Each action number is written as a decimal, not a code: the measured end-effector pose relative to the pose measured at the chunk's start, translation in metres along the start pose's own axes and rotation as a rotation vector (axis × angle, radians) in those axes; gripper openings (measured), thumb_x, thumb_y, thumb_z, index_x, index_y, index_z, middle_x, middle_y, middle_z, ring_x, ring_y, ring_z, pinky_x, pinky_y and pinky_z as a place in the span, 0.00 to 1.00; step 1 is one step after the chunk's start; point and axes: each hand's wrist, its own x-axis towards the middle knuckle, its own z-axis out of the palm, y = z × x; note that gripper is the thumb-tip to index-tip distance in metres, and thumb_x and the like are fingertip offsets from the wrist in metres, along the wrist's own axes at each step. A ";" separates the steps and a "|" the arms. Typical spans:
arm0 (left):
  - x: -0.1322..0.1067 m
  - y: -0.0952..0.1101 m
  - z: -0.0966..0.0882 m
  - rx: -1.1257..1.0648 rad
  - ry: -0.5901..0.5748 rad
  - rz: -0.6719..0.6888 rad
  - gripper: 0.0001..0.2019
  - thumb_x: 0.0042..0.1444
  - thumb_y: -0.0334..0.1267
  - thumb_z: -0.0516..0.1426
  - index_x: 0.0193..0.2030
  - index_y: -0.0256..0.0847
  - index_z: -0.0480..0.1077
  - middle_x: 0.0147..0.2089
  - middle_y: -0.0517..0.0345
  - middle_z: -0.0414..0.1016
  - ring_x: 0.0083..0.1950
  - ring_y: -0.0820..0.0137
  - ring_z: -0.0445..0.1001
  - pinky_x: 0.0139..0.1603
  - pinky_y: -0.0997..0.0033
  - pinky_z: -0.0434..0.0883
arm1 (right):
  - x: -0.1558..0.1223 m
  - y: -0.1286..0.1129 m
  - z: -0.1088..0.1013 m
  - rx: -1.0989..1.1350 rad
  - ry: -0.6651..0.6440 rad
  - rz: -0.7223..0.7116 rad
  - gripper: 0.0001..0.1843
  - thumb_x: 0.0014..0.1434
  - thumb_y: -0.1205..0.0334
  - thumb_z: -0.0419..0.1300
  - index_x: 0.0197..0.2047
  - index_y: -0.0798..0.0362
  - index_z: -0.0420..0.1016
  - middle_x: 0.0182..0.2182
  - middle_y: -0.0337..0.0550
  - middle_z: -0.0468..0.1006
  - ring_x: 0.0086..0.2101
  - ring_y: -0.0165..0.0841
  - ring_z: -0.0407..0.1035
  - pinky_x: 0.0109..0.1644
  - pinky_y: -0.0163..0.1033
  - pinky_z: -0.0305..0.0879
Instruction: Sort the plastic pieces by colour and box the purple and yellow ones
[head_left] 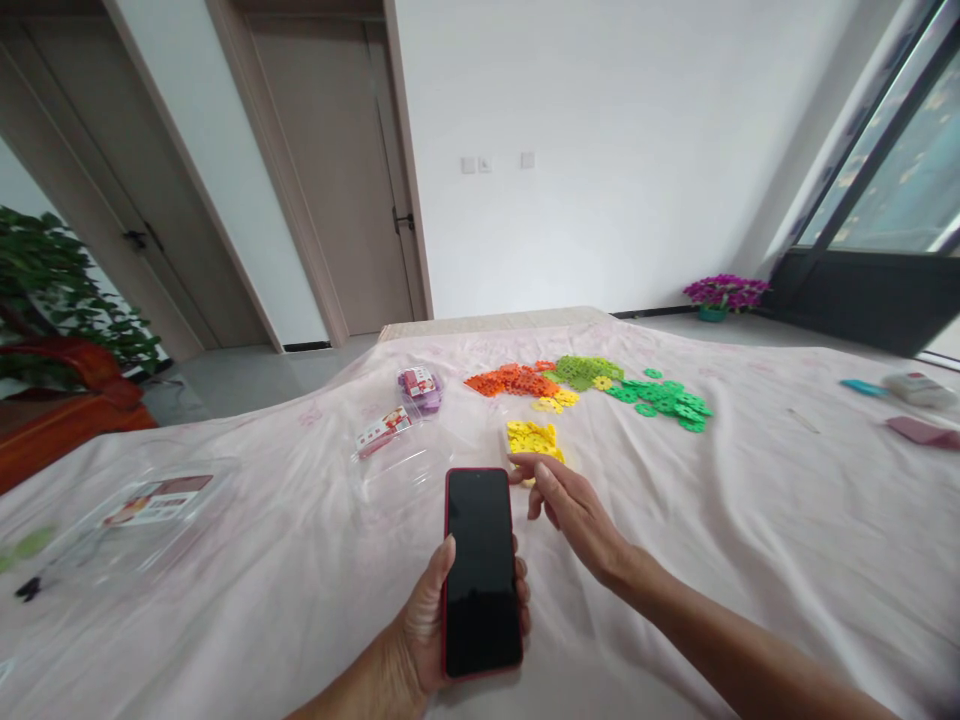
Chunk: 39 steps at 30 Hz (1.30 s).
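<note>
My left hand (420,630) is wrapped round a red-edged phone (480,570) with a dark screen, held upright over the pink sheet (750,520). My right hand (570,505) hovers just right of the phone's top, index finger stretched toward the screen edge, the other fingers loosely bent, holding nothing. Right behind that hand lies a small heap of yellow plastic flake pieces (531,438). Further back are heaps of orange pieces (511,381), light green pieces (589,370) and darker green pieces (667,400).
Clear plastic packets lie on the sheet at left (154,505) and centre (386,432), plus a purple-filled one (420,390). Small items sit at the far right (919,390). Doors (337,180), a plant (52,290) and a flower pot (724,295) stand beyond the bed.
</note>
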 end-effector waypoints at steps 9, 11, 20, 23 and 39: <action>0.006 0.017 -0.004 0.001 0.042 0.124 0.39 0.46 0.65 0.61 0.58 0.37 0.70 0.50 0.48 0.78 0.51 0.63 0.75 0.60 0.59 0.62 | -0.034 0.026 -0.004 -0.540 -0.068 -0.585 0.22 0.69 0.57 0.47 0.64 0.47 0.63 0.59 0.51 0.67 0.57 0.42 0.64 0.59 0.49 0.64; 0.007 0.018 -0.008 -0.010 0.039 0.133 0.41 0.45 0.66 0.61 0.58 0.37 0.70 0.50 0.49 0.78 0.49 0.64 0.76 0.57 0.61 0.64 | -0.037 0.025 -0.002 -0.655 -0.175 -0.694 0.24 0.68 0.54 0.48 0.65 0.47 0.63 0.62 0.51 0.64 0.60 0.44 0.60 0.59 0.50 0.63; 0.006 0.017 -0.013 0.045 0.058 0.125 0.44 0.47 0.71 0.55 0.61 0.37 0.68 0.52 0.44 0.77 0.53 0.56 0.75 0.59 0.54 0.63 | -0.040 0.019 0.005 -0.828 -0.386 -0.842 0.25 0.65 0.44 0.50 0.61 0.41 0.69 0.69 0.40 0.55 0.67 0.47 0.47 0.66 0.54 0.52; 0.006 0.016 -0.011 0.043 0.033 0.112 0.43 0.47 0.71 0.55 0.60 0.37 0.69 0.51 0.46 0.78 0.51 0.58 0.76 0.58 0.56 0.65 | -0.039 0.022 0.004 -0.828 -0.252 -0.778 0.28 0.66 0.45 0.48 0.65 0.44 0.63 0.70 0.45 0.51 0.67 0.49 0.45 0.66 0.56 0.51; 0.005 0.016 -0.002 -0.036 0.067 0.173 0.41 0.53 0.70 0.50 0.61 0.37 0.68 0.52 0.45 0.77 0.53 0.58 0.75 0.62 0.52 0.61 | -0.040 0.032 0.006 -0.828 -0.252 -0.793 0.39 0.62 0.39 0.55 0.69 0.51 0.56 0.68 0.54 0.55 0.66 0.50 0.47 0.65 0.58 0.53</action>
